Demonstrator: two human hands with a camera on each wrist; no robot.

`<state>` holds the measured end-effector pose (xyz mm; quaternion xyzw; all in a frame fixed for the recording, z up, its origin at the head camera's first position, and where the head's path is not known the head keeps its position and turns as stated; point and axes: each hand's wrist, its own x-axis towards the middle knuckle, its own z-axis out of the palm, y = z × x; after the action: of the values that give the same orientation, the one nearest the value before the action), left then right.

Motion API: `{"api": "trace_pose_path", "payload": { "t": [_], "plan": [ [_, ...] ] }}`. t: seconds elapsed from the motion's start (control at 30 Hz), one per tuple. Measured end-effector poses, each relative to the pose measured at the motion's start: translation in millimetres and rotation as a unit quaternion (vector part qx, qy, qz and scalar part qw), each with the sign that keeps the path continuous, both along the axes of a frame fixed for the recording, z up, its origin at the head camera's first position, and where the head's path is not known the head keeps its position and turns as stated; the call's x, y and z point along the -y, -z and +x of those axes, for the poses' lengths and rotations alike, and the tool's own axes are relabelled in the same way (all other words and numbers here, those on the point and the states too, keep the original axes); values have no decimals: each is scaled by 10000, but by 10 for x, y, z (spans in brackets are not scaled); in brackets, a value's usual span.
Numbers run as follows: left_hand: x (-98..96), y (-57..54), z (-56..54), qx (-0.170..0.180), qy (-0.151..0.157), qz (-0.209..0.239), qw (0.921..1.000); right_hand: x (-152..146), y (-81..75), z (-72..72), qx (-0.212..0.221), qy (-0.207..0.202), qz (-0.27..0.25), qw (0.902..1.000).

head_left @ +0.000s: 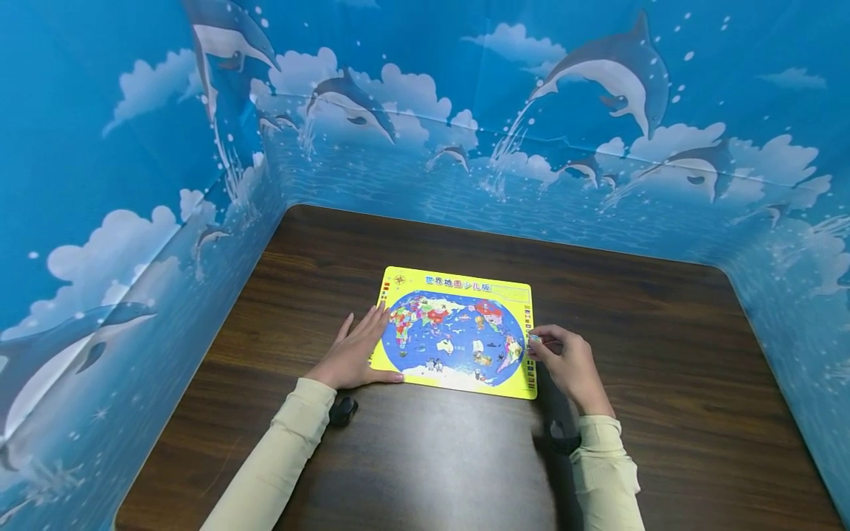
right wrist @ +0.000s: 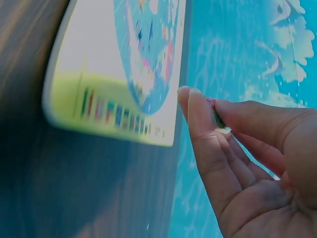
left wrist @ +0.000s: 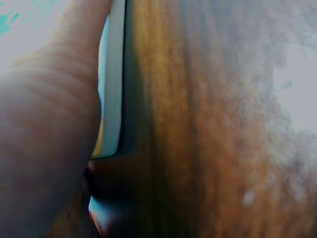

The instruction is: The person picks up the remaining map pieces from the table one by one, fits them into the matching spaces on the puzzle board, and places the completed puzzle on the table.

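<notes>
A yellow-bordered world map board [head_left: 461, 332] with a blue oval lies flat on the dark table. My left hand [head_left: 358, 350] rests at its left side, fingers spread over the left edge and thumb along the front corner. In the left wrist view the hand covers most of the board, leaving its pale thick edge [left wrist: 115, 79] visible. Just at the board's right border, my right hand [head_left: 567, 365] pinches a small printed piece [right wrist: 218, 119] between thumb and fingertips. Red and green show on the piece; the fingers hide the rest.
The dark wooden table [head_left: 664, 369] extends around the board. Blue curtains [head_left: 425, 177] printed with dolphins and clouds enclose its back and sides. A black wrist device [head_left: 343, 411] sits at the left wrist, another black one [head_left: 564, 436] at the right.
</notes>
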<state>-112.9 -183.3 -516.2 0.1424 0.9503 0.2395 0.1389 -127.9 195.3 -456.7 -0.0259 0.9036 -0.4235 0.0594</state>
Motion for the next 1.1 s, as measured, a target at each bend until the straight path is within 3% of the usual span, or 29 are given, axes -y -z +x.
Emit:
{"api": "trace_pose_path", "payload": {
  "t": [0.37,0.7,1.1],
  "plan": [
    [2,28,-1,-76,32,7,10000,427,19,-155,-359,-253,67,9990],
    [10,24,-3,-57,20,-22,10000,762,11,-257,-386,-470,-78,9981],
    [8,38,-7,-10,21,-71,10000,1115,54,-331,-313,-394,-168,9986]
  ]
}}
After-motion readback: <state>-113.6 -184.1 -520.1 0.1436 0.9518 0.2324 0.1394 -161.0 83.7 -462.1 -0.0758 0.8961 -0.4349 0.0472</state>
